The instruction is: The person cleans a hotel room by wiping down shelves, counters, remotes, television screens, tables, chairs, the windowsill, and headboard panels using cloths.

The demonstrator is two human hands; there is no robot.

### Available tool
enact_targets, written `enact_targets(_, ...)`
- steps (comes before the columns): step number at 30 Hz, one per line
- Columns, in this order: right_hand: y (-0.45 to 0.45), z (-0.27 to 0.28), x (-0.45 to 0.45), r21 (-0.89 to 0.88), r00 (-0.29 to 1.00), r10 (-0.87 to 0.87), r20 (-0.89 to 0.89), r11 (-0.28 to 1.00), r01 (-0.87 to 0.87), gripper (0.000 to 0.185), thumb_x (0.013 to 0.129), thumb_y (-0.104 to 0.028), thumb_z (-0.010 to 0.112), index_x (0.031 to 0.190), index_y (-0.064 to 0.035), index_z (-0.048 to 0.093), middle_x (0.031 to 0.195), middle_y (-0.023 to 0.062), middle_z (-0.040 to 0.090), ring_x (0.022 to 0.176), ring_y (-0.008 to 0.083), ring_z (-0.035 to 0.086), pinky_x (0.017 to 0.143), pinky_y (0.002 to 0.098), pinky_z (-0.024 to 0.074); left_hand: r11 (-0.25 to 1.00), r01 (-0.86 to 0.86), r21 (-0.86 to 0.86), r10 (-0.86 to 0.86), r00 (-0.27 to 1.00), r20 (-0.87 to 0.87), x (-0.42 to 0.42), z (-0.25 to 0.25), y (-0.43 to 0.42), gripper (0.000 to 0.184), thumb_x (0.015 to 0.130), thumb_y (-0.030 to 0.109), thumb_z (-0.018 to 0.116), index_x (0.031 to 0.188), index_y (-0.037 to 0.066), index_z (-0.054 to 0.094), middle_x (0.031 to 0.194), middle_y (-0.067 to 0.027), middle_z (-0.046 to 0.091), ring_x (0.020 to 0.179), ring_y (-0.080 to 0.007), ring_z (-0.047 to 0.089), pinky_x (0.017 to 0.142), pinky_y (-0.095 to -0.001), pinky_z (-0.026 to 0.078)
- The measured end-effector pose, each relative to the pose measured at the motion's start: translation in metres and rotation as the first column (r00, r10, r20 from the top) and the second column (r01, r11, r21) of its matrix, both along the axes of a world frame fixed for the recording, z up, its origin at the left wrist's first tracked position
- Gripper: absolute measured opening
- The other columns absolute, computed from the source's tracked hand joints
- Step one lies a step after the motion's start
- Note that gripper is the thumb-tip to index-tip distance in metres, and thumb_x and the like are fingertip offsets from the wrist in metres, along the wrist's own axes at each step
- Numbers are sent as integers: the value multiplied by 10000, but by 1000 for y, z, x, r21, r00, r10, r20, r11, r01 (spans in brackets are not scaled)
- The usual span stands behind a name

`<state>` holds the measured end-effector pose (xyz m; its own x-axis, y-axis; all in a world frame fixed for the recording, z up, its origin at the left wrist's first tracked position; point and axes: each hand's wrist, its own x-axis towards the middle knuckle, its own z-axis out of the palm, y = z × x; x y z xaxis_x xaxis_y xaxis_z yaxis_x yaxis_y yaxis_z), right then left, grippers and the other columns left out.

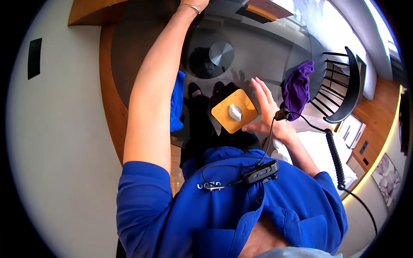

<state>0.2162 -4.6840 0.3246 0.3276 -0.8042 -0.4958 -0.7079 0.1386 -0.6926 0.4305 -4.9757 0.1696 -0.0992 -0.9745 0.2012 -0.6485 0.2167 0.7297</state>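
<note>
My left arm stretches far forward over the dark glass table. Most of my left hand is cut off by the top edge, so its fingers are hidden; a bracelet circles the wrist. Fingers apart, my right hand is beside a square tissue box with a golden-brown top and dark sides. A white tissue pokes out of its round opening. My right thumb lies close to the box's near corner; whether it touches, I cannot tell.
Right of my right hand lies a crumpled purple cloth. A blue cloth is partly behind my left forearm. A sign on a wooden base stands at the far side. A black chair is at right. A coiled cable hangs near my right arm.
</note>
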Motion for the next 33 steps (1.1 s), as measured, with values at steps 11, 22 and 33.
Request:
enact_targets(11,43,-22,58,-280,968,-19,-250,958,-53,1217,426,-266,902,1457,-122,270,1508,214,218,1357,407,278,1032,524,297,923,-270,-274,253,963,-95,-5,-9,21,469,754,246,729,1135,11,589,928,-205,682,859,-306,670,740,-378,532)
enact_targets(22,-47,7,51,250,886,-278,371,949,193,1273,451,-49,857,1515,-123,163,1488,163,311,1366,272,325,1112,350,271,951,74,299,92,858,-505,4,107,253,332,879,282,630,1076,15,648,1045,-173,665,961,-302,645,854,-360,504)
enact_targets(33,-92,-24,198,-517,586,808,-53,480,-709,1084,516,-269,795,1468,-220,276,1436,172,346,1266,368,406,931,508,401,670,-668,324,738,645,-197,163,53,375,426,939,145,552,1320,-26,472,1273,-202,567,1181,-297,546,1012,-378,403)
